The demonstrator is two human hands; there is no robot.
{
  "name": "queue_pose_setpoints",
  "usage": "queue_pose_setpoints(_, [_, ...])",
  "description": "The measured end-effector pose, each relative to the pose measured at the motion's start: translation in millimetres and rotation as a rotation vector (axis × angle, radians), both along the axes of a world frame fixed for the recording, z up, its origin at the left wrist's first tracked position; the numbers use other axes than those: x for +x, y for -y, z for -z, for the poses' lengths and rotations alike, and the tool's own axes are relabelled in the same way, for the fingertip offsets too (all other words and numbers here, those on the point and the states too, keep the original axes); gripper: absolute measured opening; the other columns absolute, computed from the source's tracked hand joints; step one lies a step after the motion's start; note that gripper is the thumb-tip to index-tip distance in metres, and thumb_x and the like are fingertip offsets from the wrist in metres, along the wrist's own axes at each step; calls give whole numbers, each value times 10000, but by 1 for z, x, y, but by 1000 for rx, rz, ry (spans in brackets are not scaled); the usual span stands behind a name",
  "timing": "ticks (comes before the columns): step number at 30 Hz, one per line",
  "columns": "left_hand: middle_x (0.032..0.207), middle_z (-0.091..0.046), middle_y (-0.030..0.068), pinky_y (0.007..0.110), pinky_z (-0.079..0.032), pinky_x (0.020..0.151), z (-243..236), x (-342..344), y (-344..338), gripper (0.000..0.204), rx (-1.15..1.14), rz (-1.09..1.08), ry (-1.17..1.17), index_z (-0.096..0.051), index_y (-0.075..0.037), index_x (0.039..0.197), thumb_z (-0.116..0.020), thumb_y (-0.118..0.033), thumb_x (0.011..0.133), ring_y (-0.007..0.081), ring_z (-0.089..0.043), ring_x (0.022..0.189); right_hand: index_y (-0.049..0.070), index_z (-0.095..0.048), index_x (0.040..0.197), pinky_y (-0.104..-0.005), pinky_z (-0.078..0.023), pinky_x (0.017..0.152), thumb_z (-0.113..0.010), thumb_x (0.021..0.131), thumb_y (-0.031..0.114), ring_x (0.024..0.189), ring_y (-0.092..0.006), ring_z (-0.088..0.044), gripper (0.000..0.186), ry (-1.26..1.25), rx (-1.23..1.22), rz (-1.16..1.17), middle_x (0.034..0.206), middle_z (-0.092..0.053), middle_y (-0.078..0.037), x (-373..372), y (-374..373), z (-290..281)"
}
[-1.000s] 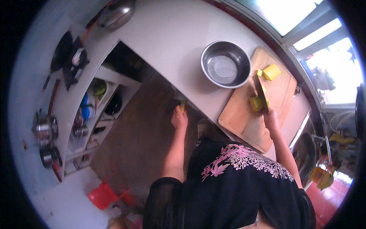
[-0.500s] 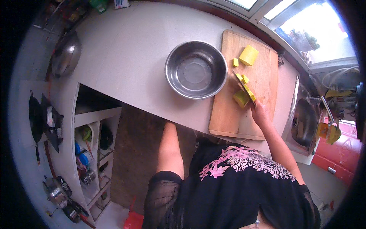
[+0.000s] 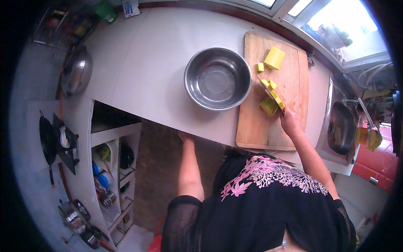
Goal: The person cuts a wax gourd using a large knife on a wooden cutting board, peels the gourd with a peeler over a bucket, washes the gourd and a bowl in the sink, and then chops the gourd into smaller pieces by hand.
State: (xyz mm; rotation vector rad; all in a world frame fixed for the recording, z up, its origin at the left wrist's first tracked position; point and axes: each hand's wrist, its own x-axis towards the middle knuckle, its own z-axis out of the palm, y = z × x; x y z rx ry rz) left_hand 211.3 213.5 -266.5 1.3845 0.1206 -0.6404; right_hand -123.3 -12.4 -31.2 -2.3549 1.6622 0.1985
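Head view: knife (image 3: 268, 91), illegible packet (image 3: 131, 9)

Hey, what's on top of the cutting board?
On the cutting board are a big yellow chunk, small yellow pieces and another chunk, partly covered by the knife in the right hand. That hand hides the handle. The board under the pieces can't be seen.

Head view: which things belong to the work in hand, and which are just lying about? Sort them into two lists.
Belong:
knife, in the right hand
board
yellow pieces, on the board
bowl, probably: beside the board

Lying about:
black pan
white packet
green container
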Motion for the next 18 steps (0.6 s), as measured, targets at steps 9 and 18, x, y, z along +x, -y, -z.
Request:
queue_pose_setpoints(9, [979,-640,91,348,-496,735,38,12,10,334,62,69,41,-594,10,1056,-595,-233,828,212,-607,861,-8,-539,948,-512,-452,674,-526,874,186,779,-441,-580,208,37,15,-24,792,-604,-265,11,1,-8])
queue_pose_setpoints(18, [1027,-629,118,350,-479,778,-8,-14,48,366,-544,-321,-346,-572,-2,1128,-586,-213,829,234,-597,933,-19,-569,996,-520,-447,689,-496,884,210,827,-459,-573,265,62,-48,-102,806,-592,-296,19,-8,-17])
